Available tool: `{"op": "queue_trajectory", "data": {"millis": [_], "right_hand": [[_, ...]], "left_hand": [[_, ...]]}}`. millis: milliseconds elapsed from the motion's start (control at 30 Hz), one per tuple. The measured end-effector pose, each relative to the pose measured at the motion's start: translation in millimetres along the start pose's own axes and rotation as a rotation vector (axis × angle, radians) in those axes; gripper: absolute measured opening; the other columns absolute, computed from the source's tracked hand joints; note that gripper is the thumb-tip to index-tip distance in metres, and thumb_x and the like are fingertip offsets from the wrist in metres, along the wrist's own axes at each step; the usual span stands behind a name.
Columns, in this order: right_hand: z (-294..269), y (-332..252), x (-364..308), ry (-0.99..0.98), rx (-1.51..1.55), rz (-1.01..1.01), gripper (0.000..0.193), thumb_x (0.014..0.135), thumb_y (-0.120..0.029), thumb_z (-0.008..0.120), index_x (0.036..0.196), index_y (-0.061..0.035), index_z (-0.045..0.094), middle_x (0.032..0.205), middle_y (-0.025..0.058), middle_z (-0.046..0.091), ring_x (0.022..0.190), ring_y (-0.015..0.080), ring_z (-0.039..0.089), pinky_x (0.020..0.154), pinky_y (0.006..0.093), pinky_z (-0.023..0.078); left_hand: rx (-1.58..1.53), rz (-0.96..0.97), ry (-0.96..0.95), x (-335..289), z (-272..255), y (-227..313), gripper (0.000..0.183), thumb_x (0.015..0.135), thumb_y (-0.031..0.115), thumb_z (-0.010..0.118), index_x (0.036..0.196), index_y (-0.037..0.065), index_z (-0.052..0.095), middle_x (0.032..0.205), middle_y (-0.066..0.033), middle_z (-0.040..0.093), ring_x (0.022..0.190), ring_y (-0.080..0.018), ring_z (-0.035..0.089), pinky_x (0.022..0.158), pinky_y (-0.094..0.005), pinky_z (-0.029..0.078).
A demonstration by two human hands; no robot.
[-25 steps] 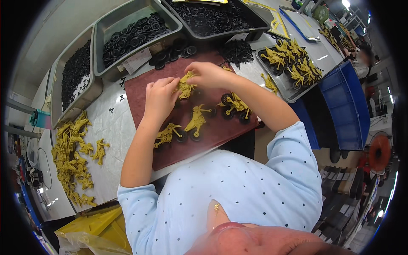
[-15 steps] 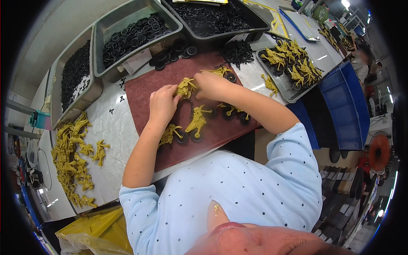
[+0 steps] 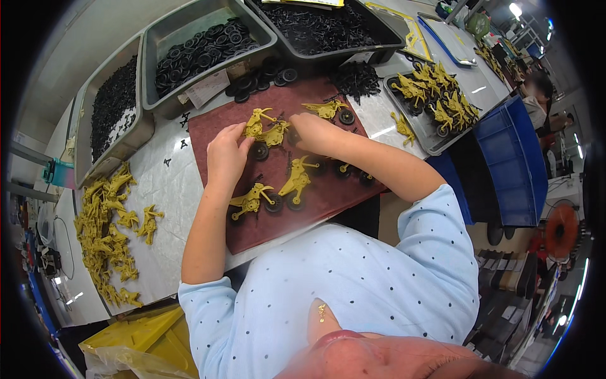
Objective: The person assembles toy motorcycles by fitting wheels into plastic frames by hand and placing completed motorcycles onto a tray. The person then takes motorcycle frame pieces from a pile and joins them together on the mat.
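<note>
My left hand [image 3: 227, 153] is closed on a yellow plastic toy motorbike frame [image 3: 257, 120] above the dark red mat [image 3: 252, 230]. Close against it lies a second yellow frame [image 3: 275, 134], and a black wheel [image 3: 260, 151] shows just below. My right hand [image 3: 314, 134] pinches at the right end of that second frame; its fingertips are partly hidden. Nearer to me on the mat lie a yellow frame with a black wheel [image 3: 297, 178] and another yellow frame [image 3: 251, 199]. Beyond my right hand rests one more yellow frame [image 3: 323, 110] beside a wheel [image 3: 346, 117].
Loose yellow frames [image 3: 104, 234] are heaped at the left. Grey bins of small black parts [image 3: 113, 107], black wheels [image 3: 202, 54] and thin black parts [image 3: 315, 28] stand at the back. At the right, a metal tray [image 3: 435, 149] holds wheeled yellow frames near blue crates [image 3: 511, 158].
My left hand has shifted slightly left and nearer to me. Two yellow frames and a wheel now show between my hands, where one frame showed before. My right hand has moved slightly down.
</note>
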State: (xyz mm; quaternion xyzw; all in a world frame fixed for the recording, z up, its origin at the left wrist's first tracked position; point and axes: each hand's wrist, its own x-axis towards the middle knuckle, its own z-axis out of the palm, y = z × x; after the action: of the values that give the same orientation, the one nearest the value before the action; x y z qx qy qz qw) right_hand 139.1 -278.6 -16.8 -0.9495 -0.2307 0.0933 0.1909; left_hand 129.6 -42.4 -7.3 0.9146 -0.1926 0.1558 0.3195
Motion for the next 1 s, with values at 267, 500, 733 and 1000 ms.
{"op": "queue_trajectory", "data": {"millis": [267,500,733,1000], "right_hand": [[-2.4,-9.2,10.2,0.020,0.001,0.031,0.039,0.074,-0.009,0.070,0.107,0.0028,0.054,0.102,0.0224,0.061,0.101,0.0391,0.057,0.088,0.0436,0.047],[-29.4,-9.4,5.5,-0.132,-0.066,0.142,0.036,0.080,-0.012,0.067,0.111,0.0021,0.057,0.107,0.0227,0.062,0.104,0.0387,0.058,0.090,0.0438,0.046],[-22.3,-16.4,11.1,0.147,0.065,0.062,0.047,0.081,-0.019,0.069,0.123,-0.0017,0.056,0.112,0.0207,0.060,0.109,0.0374,0.056,0.094,0.0421,0.045],[-6.3,-17.6,27.3,0.124,-0.004,-0.013,0.044,0.075,-0.029,0.077,0.108,-0.0031,0.061,0.104,0.0202,0.060,0.098,0.0366,0.061,0.083,0.0431,0.050]], "left_hand": [[-0.017,-0.005,-0.055,-4.4,11.5,15.0,0.031,0.079,0.014,0.069,0.107,0.002,0.067,0.105,-0.0126,0.067,0.096,-0.0300,0.063,0.084,-0.0404,0.048],[0.086,0.072,-0.071,-6.8,27.3,12.9,0.031,0.077,0.012,0.071,0.106,0.003,0.067,0.105,-0.0108,0.067,0.098,-0.0275,0.063,0.085,-0.0398,0.046],[0.118,0.084,-0.118,-6.1,26.4,15.5,0.032,0.076,0.012,0.071,0.106,0.002,0.067,0.107,-0.0129,0.068,0.098,-0.0307,0.064,0.086,-0.0403,0.048],[0.166,0.135,-0.109,-6.7,29.8,7.6,0.029,0.077,0.013,0.070,0.105,0.006,0.068,0.106,-0.0088,0.068,0.099,-0.0251,0.064,0.083,-0.0387,0.044]]}}
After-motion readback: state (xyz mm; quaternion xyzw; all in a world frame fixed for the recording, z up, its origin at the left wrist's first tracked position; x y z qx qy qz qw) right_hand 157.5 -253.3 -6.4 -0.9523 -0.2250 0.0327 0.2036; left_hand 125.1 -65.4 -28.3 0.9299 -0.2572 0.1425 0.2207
